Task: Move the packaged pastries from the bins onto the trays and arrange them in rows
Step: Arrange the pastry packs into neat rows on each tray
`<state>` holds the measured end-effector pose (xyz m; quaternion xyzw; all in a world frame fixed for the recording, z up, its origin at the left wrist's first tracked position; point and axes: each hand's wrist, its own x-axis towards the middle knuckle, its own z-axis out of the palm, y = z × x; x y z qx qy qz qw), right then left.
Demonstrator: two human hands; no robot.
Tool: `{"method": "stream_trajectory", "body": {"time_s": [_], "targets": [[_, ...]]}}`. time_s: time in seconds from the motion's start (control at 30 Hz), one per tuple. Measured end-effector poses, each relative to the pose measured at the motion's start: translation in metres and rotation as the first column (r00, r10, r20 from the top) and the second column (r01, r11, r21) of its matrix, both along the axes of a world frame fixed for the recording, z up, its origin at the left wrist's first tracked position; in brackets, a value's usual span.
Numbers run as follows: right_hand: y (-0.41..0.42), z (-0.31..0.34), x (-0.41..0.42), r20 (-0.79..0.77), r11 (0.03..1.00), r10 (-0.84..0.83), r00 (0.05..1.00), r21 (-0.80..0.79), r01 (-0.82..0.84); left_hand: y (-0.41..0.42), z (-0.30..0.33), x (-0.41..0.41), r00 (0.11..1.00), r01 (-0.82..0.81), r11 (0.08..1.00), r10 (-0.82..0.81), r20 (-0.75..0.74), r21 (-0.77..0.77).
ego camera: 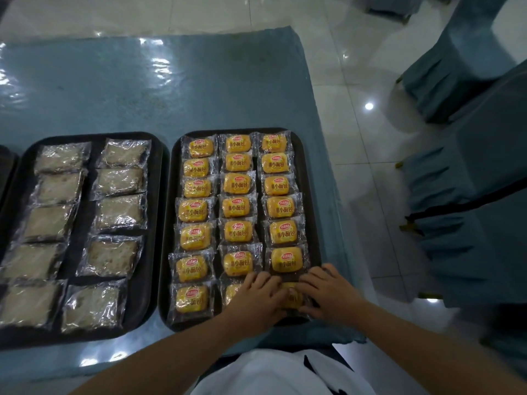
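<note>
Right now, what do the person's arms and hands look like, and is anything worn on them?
Both forearms are bare: no sleeves, gloves, watch or rings visible on the left hand or right hand. A white garment shows below, at the body.

Table [199, 89] under glossy teal cover, two black trays side by side near front edge, left tray [155, 223] just beside right tray [168, 252], sliver of third tray [7, 166] at far left edge

Dim, bluish wide-angle view, overhead glare on the glossy table cover [148, 81], edges bowed and soft.
</note>
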<state>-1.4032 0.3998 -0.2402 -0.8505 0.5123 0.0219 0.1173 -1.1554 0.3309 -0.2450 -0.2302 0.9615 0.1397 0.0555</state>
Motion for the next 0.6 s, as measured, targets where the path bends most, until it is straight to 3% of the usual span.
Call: {"method": "stream_trajectory", "body": {"time_s": [0.17, 0.3, 0.4, 0.6], "targets": [[0.010, -0.004, 0.004, -0.035, 0.996, -0.039, 0.999, 0.085, 0.042, 0.007, 0.000, 0.000, 0.998, -0.057, 0.998, 0.056, 0.024, 0.032], [0.012, -0.005, 0.015, -0.049, 1.000, 0.004, 0.999, -0.027, -0.006, 0.011, 0.002, -0.003, 1.000, 0.012, 1.000, -0.012, 0.008, -0.009], [0.008, -0.006, 0.012, -0.064, 0.989, -0.028, 0.998, -0.150, 0.018, 0.005, 0.000, -0.006, 1.000, -0.025, 0.999, 0.025, -0.003, -0.037], [0.006, -0.017, 0.001, -0.110, 0.987, -0.039, 0.993, -0.159, 0.021, -0.004, 0.001, -0.002, 0.997, -0.031, 0.999, 0.032, 0.070, -0.015]]}}
